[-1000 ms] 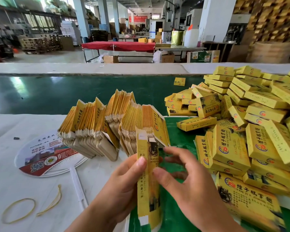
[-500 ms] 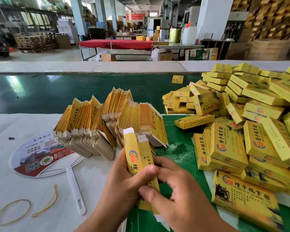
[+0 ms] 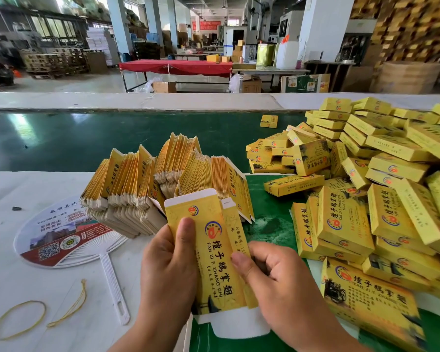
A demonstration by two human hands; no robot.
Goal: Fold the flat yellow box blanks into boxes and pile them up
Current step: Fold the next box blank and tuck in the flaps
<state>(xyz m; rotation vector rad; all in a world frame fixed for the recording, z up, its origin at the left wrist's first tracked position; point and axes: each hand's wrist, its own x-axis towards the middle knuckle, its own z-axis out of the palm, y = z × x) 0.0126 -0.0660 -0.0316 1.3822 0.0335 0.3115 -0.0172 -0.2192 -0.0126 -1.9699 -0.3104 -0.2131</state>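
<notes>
A yellow box blank (image 3: 214, 252) stands upright between my hands, its printed front facing me and white flaps showing at top and bottom. My left hand (image 3: 169, 270) grips its left side with the thumb on the front face. My right hand (image 3: 272, 278) pinches its right edge, fingers curled behind. Just behind, a thick fanned stack of flat blanks (image 3: 160, 184) leans on the white table. To the right a large heap of folded yellow boxes (image 3: 366, 189) covers the green mat.
A round printed hand fan (image 3: 61, 237) with a white handle lies left of my hands. Two rubber bands (image 3: 18, 318) lie near the table's front left. A green conveyor belt (image 3: 87, 138) runs behind the stack, with one lone box (image 3: 269, 121) on it.
The blank has turned from edge-on to its broad front facing me and has opened out wider. Both hands have shifted their hold along its sides.
</notes>
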